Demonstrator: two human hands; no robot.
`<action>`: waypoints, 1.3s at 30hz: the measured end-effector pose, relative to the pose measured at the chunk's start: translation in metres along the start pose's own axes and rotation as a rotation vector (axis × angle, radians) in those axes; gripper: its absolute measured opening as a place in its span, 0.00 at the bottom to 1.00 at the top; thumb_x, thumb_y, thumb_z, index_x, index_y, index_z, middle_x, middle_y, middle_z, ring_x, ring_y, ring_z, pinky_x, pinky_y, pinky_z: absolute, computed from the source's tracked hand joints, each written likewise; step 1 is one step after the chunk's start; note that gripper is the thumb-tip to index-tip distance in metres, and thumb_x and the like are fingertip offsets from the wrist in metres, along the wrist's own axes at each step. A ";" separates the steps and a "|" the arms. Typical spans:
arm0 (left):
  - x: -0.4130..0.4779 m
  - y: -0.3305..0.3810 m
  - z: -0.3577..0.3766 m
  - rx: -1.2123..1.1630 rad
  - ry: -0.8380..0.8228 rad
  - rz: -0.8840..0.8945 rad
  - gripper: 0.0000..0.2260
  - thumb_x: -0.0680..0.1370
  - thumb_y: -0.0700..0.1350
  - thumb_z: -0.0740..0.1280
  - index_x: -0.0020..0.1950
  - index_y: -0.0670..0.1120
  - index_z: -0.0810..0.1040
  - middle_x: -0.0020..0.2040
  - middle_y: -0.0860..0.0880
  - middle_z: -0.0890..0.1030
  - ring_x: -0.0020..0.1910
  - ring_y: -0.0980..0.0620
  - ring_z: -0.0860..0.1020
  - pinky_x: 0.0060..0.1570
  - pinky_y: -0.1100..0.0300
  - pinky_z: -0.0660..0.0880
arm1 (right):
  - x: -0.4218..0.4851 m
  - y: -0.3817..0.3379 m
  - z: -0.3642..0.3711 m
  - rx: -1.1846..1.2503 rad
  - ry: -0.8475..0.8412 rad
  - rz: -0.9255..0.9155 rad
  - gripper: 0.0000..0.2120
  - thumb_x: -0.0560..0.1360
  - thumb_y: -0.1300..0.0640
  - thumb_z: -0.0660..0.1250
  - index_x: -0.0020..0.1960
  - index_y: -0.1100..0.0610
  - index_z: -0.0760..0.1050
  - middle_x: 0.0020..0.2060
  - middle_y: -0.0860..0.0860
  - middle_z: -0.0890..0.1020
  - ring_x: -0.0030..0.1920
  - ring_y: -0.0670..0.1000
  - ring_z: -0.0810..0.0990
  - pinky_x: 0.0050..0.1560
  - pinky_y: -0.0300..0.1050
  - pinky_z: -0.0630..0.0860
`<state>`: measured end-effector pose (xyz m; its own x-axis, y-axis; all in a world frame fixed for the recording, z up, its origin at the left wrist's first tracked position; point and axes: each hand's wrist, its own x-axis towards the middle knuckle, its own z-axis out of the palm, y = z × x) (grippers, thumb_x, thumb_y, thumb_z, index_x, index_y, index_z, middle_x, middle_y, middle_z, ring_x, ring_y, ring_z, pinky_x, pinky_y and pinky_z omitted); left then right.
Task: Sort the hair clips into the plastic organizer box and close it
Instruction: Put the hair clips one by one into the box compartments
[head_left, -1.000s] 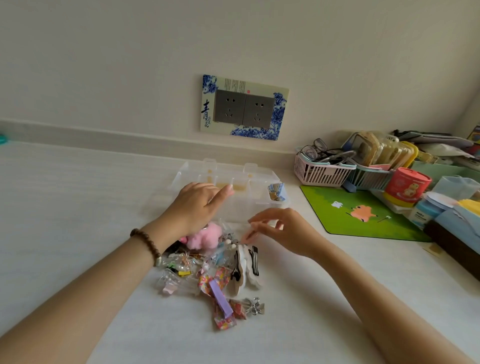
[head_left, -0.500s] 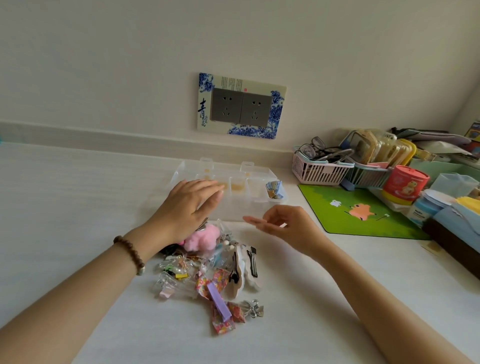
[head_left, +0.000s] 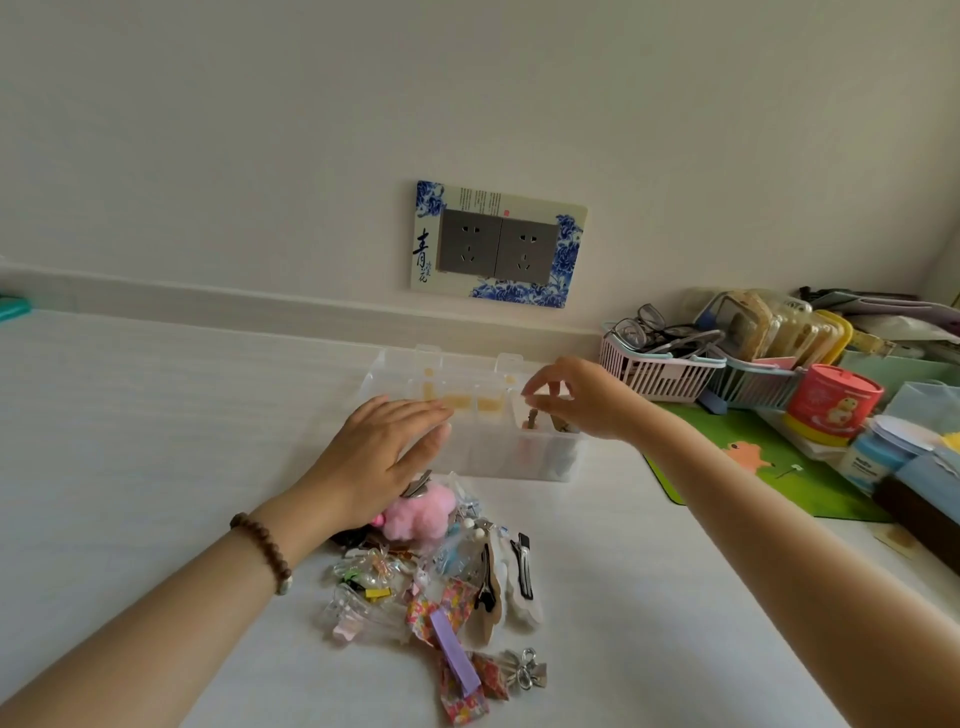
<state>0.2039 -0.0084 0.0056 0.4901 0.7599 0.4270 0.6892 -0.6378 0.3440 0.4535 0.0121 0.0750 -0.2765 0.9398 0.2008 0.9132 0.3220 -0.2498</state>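
Observation:
The clear plastic organizer box (head_left: 498, 457) stands open on the white table, its lid tipped back toward the wall. My left hand (head_left: 379, 457) lies flat on the box's front left corner, fingers stretched out and holding nothing. My right hand (head_left: 582, 397) hovers over the rightmost compartment, thumb and fingers slightly apart. A small brown clip (head_left: 532, 419) sits just under its fingertips inside that compartment. The pile of hair clips (head_left: 447, 582) lies in front of the box, with a pink fluffy clip (head_left: 421, 512) on top and a purple clip (head_left: 457, 649) near the front.
A green mat (head_left: 748, 467) lies right of the box. Behind the mat are a pink basket (head_left: 654, 371) with glasses, a red tub (head_left: 831, 402) and stacked boxes along the right edge. A wall socket plate (head_left: 498, 244) is behind the box.
My right hand has risen from the clip pile and moved back and right to above the box's right compartment. The left hand has stayed on the box. The camera has tilted slightly.

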 end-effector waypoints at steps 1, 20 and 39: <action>0.000 0.000 0.000 -0.002 0.001 0.001 0.36 0.71 0.70 0.35 0.71 0.56 0.63 0.71 0.59 0.65 0.70 0.63 0.59 0.70 0.62 0.48 | -0.004 -0.007 0.002 0.034 0.110 -0.018 0.09 0.76 0.53 0.64 0.52 0.53 0.80 0.44 0.48 0.79 0.38 0.46 0.75 0.39 0.39 0.71; -0.002 0.001 -0.003 -0.025 0.023 0.012 0.34 0.73 0.68 0.36 0.69 0.55 0.66 0.70 0.57 0.68 0.69 0.61 0.62 0.66 0.66 0.50 | -0.052 -0.047 0.070 0.501 -0.033 0.267 0.08 0.69 0.48 0.72 0.39 0.52 0.78 0.37 0.47 0.79 0.34 0.45 0.75 0.43 0.45 0.77; -0.001 -0.001 0.001 -0.027 0.053 0.014 0.33 0.74 0.67 0.38 0.68 0.55 0.68 0.69 0.56 0.69 0.69 0.61 0.64 0.68 0.62 0.54 | -0.060 -0.045 0.073 0.490 0.062 0.250 0.09 0.68 0.50 0.73 0.40 0.55 0.80 0.35 0.45 0.80 0.30 0.40 0.74 0.33 0.30 0.69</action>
<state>0.2028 -0.0087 0.0039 0.4699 0.7438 0.4754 0.6674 -0.6518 0.3601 0.4070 -0.0502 0.0053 -0.0374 0.9908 0.1299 0.6984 0.1189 -0.7058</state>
